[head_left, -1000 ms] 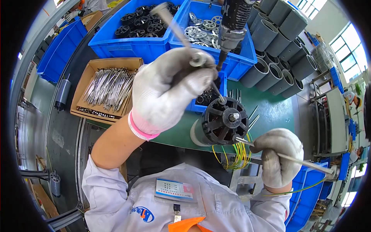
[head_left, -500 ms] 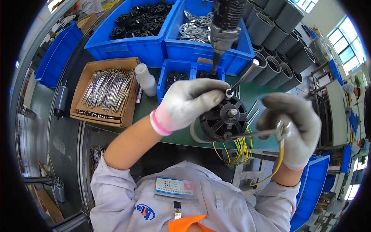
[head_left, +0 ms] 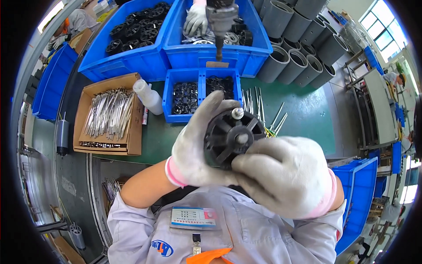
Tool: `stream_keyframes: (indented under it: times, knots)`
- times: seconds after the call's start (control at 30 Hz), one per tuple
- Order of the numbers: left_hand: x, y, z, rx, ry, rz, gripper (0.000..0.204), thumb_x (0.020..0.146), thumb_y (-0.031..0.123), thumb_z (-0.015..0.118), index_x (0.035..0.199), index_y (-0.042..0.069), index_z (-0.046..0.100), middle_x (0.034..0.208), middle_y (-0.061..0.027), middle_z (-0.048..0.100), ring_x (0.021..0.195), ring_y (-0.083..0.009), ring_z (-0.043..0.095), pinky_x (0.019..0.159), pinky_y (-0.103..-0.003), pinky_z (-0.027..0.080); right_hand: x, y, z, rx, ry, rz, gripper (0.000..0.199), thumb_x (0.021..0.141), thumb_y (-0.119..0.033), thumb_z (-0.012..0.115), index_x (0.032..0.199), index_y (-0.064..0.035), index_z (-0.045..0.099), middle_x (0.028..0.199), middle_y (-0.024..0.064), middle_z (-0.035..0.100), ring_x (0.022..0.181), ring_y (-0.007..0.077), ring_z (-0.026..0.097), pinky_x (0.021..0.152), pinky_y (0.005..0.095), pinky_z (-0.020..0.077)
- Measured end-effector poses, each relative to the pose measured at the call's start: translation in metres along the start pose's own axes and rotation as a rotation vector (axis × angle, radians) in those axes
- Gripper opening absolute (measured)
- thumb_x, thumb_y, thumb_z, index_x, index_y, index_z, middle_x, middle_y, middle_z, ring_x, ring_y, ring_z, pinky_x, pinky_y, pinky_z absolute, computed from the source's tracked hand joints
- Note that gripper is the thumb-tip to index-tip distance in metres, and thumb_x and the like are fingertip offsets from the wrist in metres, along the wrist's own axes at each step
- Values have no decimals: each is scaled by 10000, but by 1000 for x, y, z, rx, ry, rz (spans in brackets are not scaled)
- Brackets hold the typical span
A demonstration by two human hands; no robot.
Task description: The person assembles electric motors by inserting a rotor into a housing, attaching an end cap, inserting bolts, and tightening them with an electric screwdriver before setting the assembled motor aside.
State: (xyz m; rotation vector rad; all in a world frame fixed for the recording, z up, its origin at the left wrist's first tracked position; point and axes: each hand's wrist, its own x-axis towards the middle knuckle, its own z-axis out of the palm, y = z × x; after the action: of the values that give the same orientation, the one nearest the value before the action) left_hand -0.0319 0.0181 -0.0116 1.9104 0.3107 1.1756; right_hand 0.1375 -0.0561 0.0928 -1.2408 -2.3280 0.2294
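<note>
A motor with a black spoked end cover (head_left: pixel 228 136) faces up in front of my chest, its shaft end at the middle. A shiny bolt head (head_left: pixel 237 113) stands at the cover's far rim. My left hand (head_left: pixel 191 149), in a white glove with a pink cuff, wraps round the motor's left side, thumb and fingers curved about it. My gloved right hand (head_left: pixel 285 176) is closed over the cover's near right edge. Its fingertips press together there, and whatever they hold is hidden.
Long metal rods (head_left: pixel 252 103) lie behind the motor. Beyond stand small blue bins (head_left: pixel 182 119) of dark parts and larger blue crates (head_left: pixel 127 66). A power driver (head_left: pixel 220 22) hangs overhead. At left is a carton (head_left: pixel 132 147) of rods; grey cylinders (head_left: pixel 279 66) stack at right.
My right hand came left from beside the motor onto its cover. My left fingers left the bolt and now curve round the motor. Another person's gloved hand has appeared in the far crate.
</note>
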Motion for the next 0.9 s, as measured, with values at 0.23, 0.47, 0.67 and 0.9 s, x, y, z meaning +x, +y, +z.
stream_keyframes:
  times: [0.23,0.47,0.67,0.9]
  knots:
    - [-33,17,9,4,132,205,1166,530,299,900,1374,-79,190,1232,-298,460,1053,-405,547,909,-511,429,-17,-20,-8,109,-93,-184,254,530,-183,704,746,-57,661,687,50,553,525,165,554,428,269,429]
    - [-42,13,19,-46,121,213,1195,490,325,905,1404,16,200,1240,-302,455,1103,-415,505,941,-577,352,-18,-31,-21,-164,-94,-268,373,461,-231,543,767,-42,642,766,74,571,647,197,541,548,318,434]
    - [-44,20,1,22,-30,124,1266,495,308,910,1449,75,112,1278,-313,422,1168,-425,457,988,-590,305,-18,-41,8,-112,201,-166,327,469,-210,554,737,-39,630,780,75,573,648,198,543,565,323,449]
    - [-38,20,0,-52,-70,136,1275,487,310,916,1453,90,112,1299,-314,405,1188,-434,435,994,-596,294,-35,-20,26,-41,289,-159,311,474,-206,685,752,-67,661,693,37,555,560,151,554,452,260,424]
